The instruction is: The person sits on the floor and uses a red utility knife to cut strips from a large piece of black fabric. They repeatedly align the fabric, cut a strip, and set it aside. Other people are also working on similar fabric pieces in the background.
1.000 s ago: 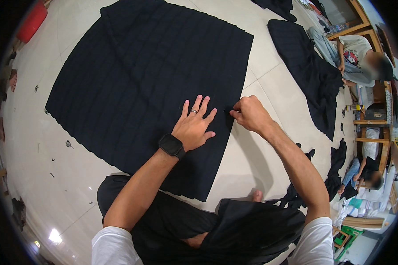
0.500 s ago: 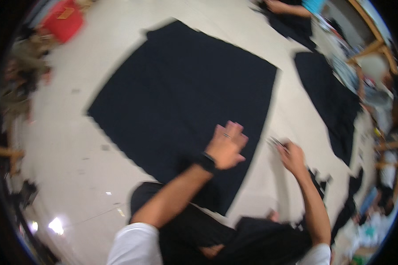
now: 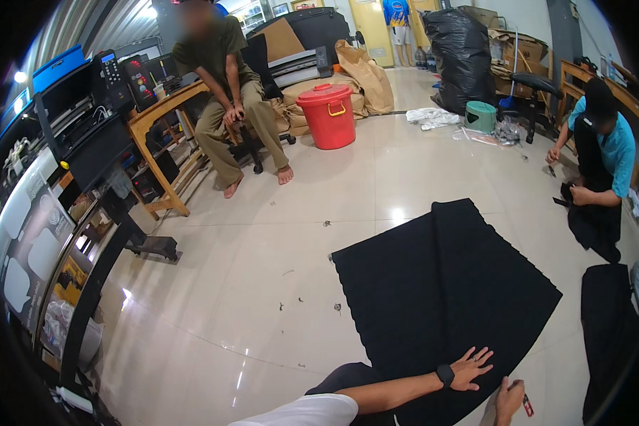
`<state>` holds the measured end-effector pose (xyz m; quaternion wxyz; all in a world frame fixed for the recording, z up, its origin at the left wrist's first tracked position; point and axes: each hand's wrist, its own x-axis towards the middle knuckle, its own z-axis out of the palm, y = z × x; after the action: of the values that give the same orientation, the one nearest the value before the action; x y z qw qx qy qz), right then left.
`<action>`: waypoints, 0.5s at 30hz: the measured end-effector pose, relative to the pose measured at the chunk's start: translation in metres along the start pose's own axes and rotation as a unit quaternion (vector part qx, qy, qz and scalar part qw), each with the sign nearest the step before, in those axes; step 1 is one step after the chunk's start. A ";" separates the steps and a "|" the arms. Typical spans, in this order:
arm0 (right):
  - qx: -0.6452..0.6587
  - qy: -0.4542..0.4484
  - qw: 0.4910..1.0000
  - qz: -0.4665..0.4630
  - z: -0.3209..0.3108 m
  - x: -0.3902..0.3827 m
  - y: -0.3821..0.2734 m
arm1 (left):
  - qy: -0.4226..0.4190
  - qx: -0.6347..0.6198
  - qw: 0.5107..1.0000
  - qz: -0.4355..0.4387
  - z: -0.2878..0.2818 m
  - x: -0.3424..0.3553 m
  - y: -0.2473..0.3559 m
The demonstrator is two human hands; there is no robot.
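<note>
My left hand [image 3: 468, 370] lies on the large black pleated cloth [image 3: 433, 298] on the floor, fingers spread, near the cloth's right edge, a ring and a black watch showing. Just off that edge, low in the view, my right hand [image 3: 510, 401] is closed on a small red-handled cutting tool [image 3: 527, 405]. A lengthwise fold runs down the cloth. Small dark scraps [image 3: 337, 307] lie on the tiles to its left.
A seated co-worker [image 3: 213, 71] is at the back left by a wooden desk [image 3: 149, 135] and red bin [image 3: 325, 121]. Another co-worker [image 3: 610, 156] handles black fabric at right. More black cloth [image 3: 603, 334] lies right. A black-legged machine [image 3: 85, 213] stands left.
My view has tilted up sharply to show the room. My right hand has left the cloth edge with the tool in it. My left hand stays spread on the cloth.
</note>
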<state>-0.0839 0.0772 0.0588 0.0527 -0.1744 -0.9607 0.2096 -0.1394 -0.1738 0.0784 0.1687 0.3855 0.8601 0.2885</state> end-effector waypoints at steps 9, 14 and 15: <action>0.285 0.032 0.947 0.144 0.024 -0.006 -0.020 | 0.046 0.051 0.998 -0.016 -0.001 -0.007 0.027; 0.664 -0.011 0.716 0.214 0.021 -0.030 -0.045 | 0.128 0.072 0.989 0.019 -0.008 -0.011 0.014; 0.708 -0.023 0.682 0.180 0.021 -0.030 -0.050 | 0.101 0.096 0.990 0.000 -0.008 -0.011 0.009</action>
<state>-0.0753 0.0157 0.0600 0.0999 -0.2496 -0.4768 0.8369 -0.1311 -0.1803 0.0910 0.0428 0.3688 0.8964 0.2422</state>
